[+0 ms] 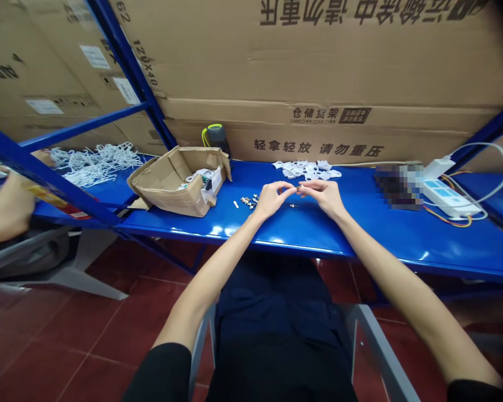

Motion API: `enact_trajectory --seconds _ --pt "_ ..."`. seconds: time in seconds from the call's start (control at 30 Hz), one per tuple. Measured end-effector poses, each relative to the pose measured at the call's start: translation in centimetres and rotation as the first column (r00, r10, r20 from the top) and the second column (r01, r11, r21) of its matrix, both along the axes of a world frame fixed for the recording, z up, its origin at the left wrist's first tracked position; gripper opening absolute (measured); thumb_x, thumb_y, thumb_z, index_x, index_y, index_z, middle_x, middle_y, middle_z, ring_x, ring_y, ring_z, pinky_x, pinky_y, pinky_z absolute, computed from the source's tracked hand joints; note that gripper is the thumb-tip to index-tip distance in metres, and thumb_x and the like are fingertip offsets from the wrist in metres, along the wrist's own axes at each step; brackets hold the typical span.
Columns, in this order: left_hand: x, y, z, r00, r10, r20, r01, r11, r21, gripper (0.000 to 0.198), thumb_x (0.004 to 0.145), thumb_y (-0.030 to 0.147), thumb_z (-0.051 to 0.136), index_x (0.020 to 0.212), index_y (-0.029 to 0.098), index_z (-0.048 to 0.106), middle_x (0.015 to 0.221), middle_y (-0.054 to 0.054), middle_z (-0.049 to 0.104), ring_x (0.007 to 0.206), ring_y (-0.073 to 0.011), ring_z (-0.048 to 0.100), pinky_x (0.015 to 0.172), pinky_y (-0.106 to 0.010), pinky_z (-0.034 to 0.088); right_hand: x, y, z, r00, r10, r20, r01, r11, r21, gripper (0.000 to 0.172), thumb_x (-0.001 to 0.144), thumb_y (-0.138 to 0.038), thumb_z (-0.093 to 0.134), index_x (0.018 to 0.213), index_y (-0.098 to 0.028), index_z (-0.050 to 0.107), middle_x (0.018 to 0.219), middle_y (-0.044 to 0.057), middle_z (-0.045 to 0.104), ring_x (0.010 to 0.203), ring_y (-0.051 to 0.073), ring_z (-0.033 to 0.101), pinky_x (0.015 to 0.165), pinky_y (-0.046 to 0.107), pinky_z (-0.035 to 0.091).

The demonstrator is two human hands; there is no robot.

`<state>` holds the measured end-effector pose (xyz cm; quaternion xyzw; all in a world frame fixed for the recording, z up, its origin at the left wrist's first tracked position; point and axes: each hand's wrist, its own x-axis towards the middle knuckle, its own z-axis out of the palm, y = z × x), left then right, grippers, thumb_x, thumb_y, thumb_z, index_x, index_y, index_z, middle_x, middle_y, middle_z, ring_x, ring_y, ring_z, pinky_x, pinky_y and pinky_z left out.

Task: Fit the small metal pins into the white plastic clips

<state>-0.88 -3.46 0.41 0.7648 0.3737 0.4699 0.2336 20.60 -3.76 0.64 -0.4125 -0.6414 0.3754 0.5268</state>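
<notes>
My left hand [271, 198] and my right hand [323, 195] meet over the blue shelf [302, 229], fingertips pinched together on a tiny part too small to name. Several small metal screws [248, 201] lie just left of my left hand, and one more small metal piece [293, 206] lies between my hands. A pile of white plastic parts [307, 169] sits just behind my hands.
An open cardboard box [176, 181] with white parts stands at the left. A dark cup [217, 137] is behind it. White hooks [93, 162] are heaped far left near another person's arm [2, 209]. A power strip [448, 195] with cables lies right. Large cartons [318, 72] line the back.
</notes>
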Motion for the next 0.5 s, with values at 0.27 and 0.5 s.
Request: enact_trajectory --seconds 0.27,0.5 --pt "0.02 -0.24 0.59 0.998 -0.055 0.016 0.056 0.995 -0.081 0.028 0.100 0.043 0.071 0.100 0.020 0.087 0.100 -0.005 0.084 0.089 -0.0205 0.072 0.085 -0.031 0.051 0.12 0.12 -0.71 0.977 -0.107 0.186 0.066 0.974 0.217 0.043 0.088 -0.064 0.079 0.101 -0.024 0.088 0.091 0.007 0.085 0.083 0.029 0.081 0.088 0.045 0.065" --pt "-0.09 -0.02 0.47 0.998 -0.051 0.021 0.053 0.993 -0.107 0.026 0.100 0.041 0.072 0.100 0.019 0.086 0.102 -0.004 0.084 0.090 -0.0205 0.072 0.086 -0.031 0.050 0.26 -0.04 -0.67 0.960 -0.128 0.250 0.061 0.964 0.260 0.044 0.091 -0.065 0.075 0.106 -0.026 0.088 0.099 0.007 0.086 0.096 0.032 0.082 0.097 0.045 0.063"
